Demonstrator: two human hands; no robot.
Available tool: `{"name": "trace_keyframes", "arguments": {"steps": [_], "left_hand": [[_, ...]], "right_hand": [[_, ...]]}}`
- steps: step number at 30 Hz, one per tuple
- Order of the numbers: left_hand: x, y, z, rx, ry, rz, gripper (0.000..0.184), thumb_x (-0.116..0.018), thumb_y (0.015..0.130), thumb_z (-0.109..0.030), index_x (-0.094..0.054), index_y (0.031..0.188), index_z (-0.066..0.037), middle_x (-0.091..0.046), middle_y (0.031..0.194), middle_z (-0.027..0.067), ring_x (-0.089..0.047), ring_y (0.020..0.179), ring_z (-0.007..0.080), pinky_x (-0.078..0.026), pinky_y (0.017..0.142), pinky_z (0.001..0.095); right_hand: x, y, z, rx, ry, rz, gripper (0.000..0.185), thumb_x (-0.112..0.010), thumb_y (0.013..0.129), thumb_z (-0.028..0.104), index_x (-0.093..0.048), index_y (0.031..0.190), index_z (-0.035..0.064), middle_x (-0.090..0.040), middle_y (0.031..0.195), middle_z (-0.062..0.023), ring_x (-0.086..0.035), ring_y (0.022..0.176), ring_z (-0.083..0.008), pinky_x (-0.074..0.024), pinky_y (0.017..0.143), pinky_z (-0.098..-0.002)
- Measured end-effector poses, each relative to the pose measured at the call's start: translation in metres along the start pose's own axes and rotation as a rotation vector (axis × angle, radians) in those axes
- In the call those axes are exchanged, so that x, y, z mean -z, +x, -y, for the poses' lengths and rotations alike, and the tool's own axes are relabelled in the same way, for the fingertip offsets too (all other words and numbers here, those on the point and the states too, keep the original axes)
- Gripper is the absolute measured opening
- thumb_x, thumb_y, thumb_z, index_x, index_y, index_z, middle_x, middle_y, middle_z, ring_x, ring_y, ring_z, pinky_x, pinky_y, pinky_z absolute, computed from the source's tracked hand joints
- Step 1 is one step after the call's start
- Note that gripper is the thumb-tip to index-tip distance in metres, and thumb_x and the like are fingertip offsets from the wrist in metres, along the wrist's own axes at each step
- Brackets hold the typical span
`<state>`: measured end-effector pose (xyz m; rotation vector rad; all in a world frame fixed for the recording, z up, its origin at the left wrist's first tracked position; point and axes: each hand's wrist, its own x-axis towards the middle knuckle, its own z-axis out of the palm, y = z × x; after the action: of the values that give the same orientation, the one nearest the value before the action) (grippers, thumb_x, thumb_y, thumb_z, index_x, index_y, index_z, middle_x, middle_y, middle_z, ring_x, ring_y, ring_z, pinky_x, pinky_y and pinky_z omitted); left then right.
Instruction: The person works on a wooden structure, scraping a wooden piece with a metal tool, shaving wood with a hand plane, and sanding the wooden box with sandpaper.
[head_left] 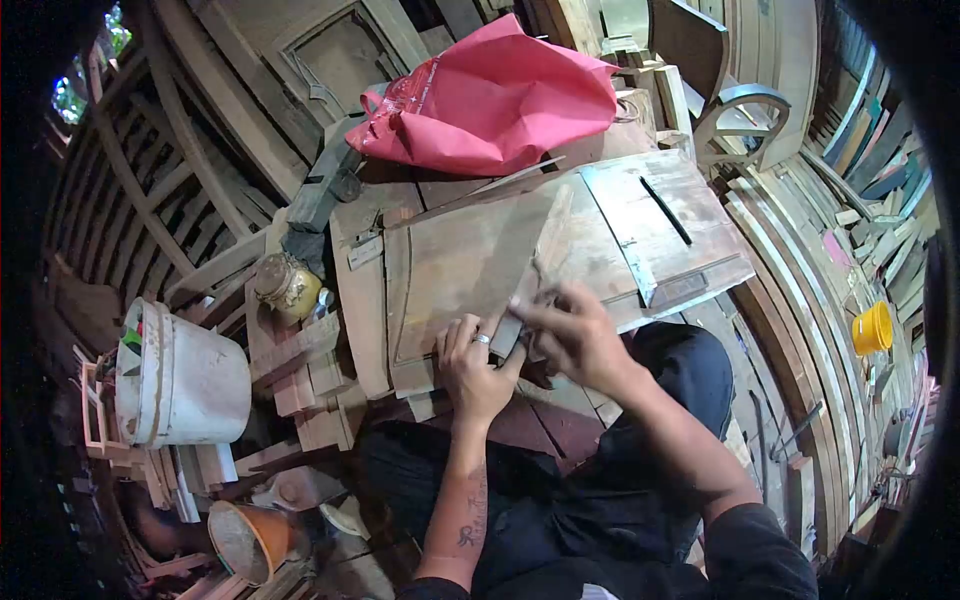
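A narrow wooden piece [550, 232] slants over a wide wooden panel [470, 270], its near end between my hands. My left hand [476, 368], with a ring on one finger, rests at the panel's near edge, its fingers against a short dark-faced block [506, 332] at that end. My right hand [572, 335] is curled just to the right, thumb and fingers brought together at the same end. What its fingers grip is too small and blurred to name. A black pencil-like strip [666, 210] lies on the panel's right part.
Behind the panel lies a red bag [495, 95]. At left are a glass jar [288, 287], a white bucket [195, 375] and an orange container [248, 540]. A yellow bucket [872, 329] stands far right, beside long boards [790, 370].
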<state>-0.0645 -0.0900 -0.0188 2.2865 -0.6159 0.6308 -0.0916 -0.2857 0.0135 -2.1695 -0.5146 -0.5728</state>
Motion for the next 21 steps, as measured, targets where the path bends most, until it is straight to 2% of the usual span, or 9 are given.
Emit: {"name": "trace_keyframes", "arguments": {"steps": [3, 5, 7, 9, 13, 15, 17, 21], "left_hand": [[-0.002, 0.001, -0.004, 0.033, -0.045, -0.011, 0.048, -0.083, 0.075, -0.024, -0.075, 0.119, -0.006, -0.06, 0.094, 0.0106, -0.06, 0.092, 0.0347, -0.045, 0.085, 0.0471], [0.0, 0.001, -0.002, 0.029, -0.006, 0.021, 0.049, -0.083, 0.074, -0.023, -0.075, 0.12, -0.006, -0.06, 0.094, 0.0107, -0.06, 0.093, 0.0348, -0.045, 0.084, 0.0469], [0.0, 0.0, 0.002, 0.011, 0.01, 0.02, 0.047, -0.083, 0.073, -0.022, -0.076, 0.118, -0.006, -0.06, 0.094, 0.0105, -0.06, 0.093, 0.0345, -0.045, 0.084, 0.0467], [0.0, -0.001, 0.003, 0.0, 0.026, 0.016, 0.046, -0.083, 0.073, -0.021, -0.076, 0.116, -0.007, -0.06, 0.094, 0.0104, -0.06, 0.093, 0.0344, -0.045, 0.083, 0.0468], [-0.001, 0.002, -0.002, 0.023, -0.018, -0.009, 0.046, -0.082, 0.073, -0.02, -0.076, 0.117, -0.007, -0.06, 0.094, 0.01, -0.06, 0.094, 0.0339, -0.045, 0.085, 0.0465], [0.002, 0.003, -0.006, 0.027, -0.002, -0.006, 0.047, -0.082, 0.073, -0.019, -0.076, 0.117, -0.008, -0.06, 0.095, 0.0097, -0.06, 0.095, 0.0334, -0.045, 0.086, 0.0465], [0.003, 0.003, -0.005, 0.016, 0.029, 0.017, 0.046, -0.08, 0.073, -0.017, -0.076, 0.117, -0.008, -0.06, 0.094, 0.0099, -0.061, 0.094, 0.0336, -0.045, 0.085, 0.0467], [0.0, -0.001, 0.004, 0.003, 0.034, 0.02, 0.048, -0.076, 0.072, -0.012, -0.076, 0.119, -0.008, -0.059, 0.093, 0.0101, -0.061, 0.095, 0.0341, -0.045, 0.085, 0.0465]], "right_hand": [[0.001, 0.005, -0.008, -0.09, -0.033, -0.079, 0.052, -0.075, 0.082, 0.0, -0.076, 0.133, 0.0112, -0.063, 0.112, -0.0184, -0.064, 0.106, -0.0383, -0.0552, 0.093, -0.0463], [-0.003, 0.0, -0.003, -0.175, 0.075, 0.001, 0.053, -0.074, 0.082, -0.002, -0.075, 0.134, 0.0111, -0.063, 0.114, -0.0193, -0.064, 0.108, -0.0391, -0.0549, 0.094, -0.047], [-0.011, -0.009, 0.007, -0.026, 0.115, 0.01, 0.056, -0.077, 0.08, -0.001, -0.075, 0.134, 0.0112, -0.063, 0.116, -0.0194, -0.066, 0.108, -0.0385, -0.0559, 0.095, -0.0462], [-0.011, -0.011, 0.014, -0.007, 0.113, 0.06, 0.056, -0.076, 0.08, -0.001, -0.075, 0.135, 0.0113, -0.063, 0.117, -0.0188, -0.066, 0.108, -0.0387, -0.0559, 0.095, -0.046], [-0.008, 0.0, -0.004, -0.062, 0.041, -0.011, 0.054, -0.075, 0.082, -0.001, -0.075, 0.135, 0.0114, -0.064, 0.114, -0.0185, -0.066, 0.105, -0.039, -0.0567, 0.091, -0.0455], [-0.01, 0.002, -0.008, -0.054, -0.024, -0.119, 0.053, -0.075, 0.083, 0.0, -0.074, 0.135, 0.0114, -0.064, 0.112, -0.0176, -0.066, 0.102, -0.0381, -0.0571, 0.088, -0.0445], [-0.011, -0.005, 0.002, -0.101, 0.027, -0.065, 0.053, -0.075, 0.084, -0.001, -0.074, 0.136, 0.0114, -0.063, 0.11, -0.0165, -0.066, 0.101, -0.0375, -0.0571, 0.086, -0.0449], [-0.011, -0.009, 0.02, -0.001, 0.105, 0.034, 0.052, -0.077, 0.082, 0.0, -0.075, 0.133, 0.0103, -0.063, 0.107, -0.0158, -0.066, 0.101, -0.0375, -0.057, 0.088, -0.0465]]}}
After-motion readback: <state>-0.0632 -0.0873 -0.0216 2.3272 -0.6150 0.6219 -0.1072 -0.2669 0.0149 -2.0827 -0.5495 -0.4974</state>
